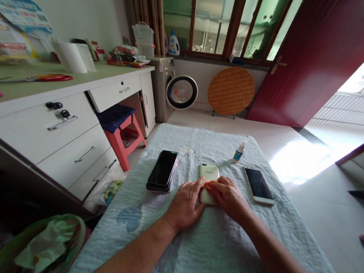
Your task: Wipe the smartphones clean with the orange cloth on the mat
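Note:
A pale cream phone lies face down on a light blue quilted cloth over a low table. My left hand rests on its left side with fingers curled against the edge. My right hand presses on its near end, fingers together. Both hands hold the phone down. A stack of black phones lies to the left. A white-edged phone lies screen up to the right. A small spray bottle lies just beyond.
A white desk with drawers stands at left, with a red stool under it. A green bin of waste sits at lower left. A washing machine, a round wooden board and a dark red door stand beyond.

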`<state>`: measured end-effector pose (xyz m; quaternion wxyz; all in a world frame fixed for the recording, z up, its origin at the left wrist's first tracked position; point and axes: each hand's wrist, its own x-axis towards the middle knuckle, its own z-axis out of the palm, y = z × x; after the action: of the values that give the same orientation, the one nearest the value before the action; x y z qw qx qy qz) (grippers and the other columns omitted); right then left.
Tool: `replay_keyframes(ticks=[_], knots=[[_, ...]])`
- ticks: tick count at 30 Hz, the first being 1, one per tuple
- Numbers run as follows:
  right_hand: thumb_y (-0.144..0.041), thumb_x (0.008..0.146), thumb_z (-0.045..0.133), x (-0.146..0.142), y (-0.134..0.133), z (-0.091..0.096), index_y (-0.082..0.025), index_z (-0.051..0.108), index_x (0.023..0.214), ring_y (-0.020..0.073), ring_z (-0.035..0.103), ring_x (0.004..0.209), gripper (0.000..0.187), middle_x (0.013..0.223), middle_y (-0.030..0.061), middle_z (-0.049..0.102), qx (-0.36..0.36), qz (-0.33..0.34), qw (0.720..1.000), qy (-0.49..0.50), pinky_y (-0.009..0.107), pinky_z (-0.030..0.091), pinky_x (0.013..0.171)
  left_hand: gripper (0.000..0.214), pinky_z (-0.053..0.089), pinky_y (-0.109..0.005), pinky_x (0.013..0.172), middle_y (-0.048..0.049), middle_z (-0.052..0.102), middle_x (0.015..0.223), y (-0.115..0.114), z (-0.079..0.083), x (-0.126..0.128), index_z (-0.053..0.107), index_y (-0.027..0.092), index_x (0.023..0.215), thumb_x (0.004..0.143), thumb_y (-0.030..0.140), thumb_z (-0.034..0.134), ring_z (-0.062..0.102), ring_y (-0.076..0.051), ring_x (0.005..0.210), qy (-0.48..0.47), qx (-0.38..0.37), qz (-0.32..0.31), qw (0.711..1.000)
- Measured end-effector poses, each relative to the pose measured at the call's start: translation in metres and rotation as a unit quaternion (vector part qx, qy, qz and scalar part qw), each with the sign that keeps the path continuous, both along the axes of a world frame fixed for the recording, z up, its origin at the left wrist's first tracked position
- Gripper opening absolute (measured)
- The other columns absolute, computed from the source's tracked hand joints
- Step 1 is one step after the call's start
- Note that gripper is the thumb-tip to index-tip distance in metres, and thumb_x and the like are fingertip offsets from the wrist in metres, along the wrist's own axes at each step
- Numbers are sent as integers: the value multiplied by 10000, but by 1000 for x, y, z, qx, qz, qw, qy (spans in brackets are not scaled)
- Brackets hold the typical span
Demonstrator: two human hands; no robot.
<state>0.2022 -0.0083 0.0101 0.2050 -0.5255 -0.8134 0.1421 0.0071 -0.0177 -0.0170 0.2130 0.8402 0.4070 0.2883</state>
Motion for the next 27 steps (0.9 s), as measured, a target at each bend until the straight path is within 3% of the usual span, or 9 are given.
replay_keyframes(ticks=[3, 7, 10, 14, 19, 27], knots=[[-356, 1005, 407, 7, 6, -6, -224, 714, 1045, 170, 504, 815, 337, 856, 48, 572, 12, -39, 999, 2, 287, 397, 796, 612, 349, -513, 1104, -93, 608, 1297, 0, 4, 1, 348, 226, 1441, 877, 239, 585, 568, -257, 1187, -3, 0, 2, 1000], [-351, 1005, 393, 9, 12, -11, -223, 706, 1027, 179, 481, 818, 339, 859, 52, 562, 38, -86, 996, -8, 292, 387, 797, 319, 429, -439, 1040, -76, 651, 1186, 2, 5, 1, 612, 205, 1170, 852, 187, 623, 596, -250, 1111, 7, 11, 0, 1000], [-323, 1006, 380, 5, 19, -13, -223, 691, 1043, 188, 467, 833, 329, 879, 59, 562, 55, -106, 993, -27, 296, 374, 798, 216, 473, -398, 988, -70, 654, 1149, 2, 5, 2, 660, 205, 1055, 847, 163, 619, 604, -242, 1081, 12, 5, 1, 1000], [-276, 1006, 375, -5, 29, -12, -221, 674, 1054, 191, 478, 876, 308, 914, 64, 574, 45, -76, 994, -60, 292, 355, 825, 372, 473, -378, 1005, -65, 616, 1206, 1, 4, 2, 588, 220, 1196, 833, 145, 618, 590, -233, 1122, -6, -17, 12, 1000], [-224, 988, 427, -13, 28, -5, -246, 695, 1042, 177, 481, 880, 274, 927, 50, 579, 21, -11, 998, -66, 280, 351, 838, 706, 382, -443, 1115, -118, 460, 1409, 0, 0, 2, 298, 215, 1460, 828, 150, 607, 437, -253, 1324, -53, 15, 30, 998], [-281, 982, 487, -10, -2, 15, -290, 717, 1079, 173, 494, 897, 250, 912, 36, 595, -55, 98, 993, -30, 296, 395, 844, 891, 292, -556, 1136, -156, 429, 1453, -1, 1, -1, 164, 200, 1501, 731, 171, 609, 398, -316, 1352, -30, 25, -5, 999]])
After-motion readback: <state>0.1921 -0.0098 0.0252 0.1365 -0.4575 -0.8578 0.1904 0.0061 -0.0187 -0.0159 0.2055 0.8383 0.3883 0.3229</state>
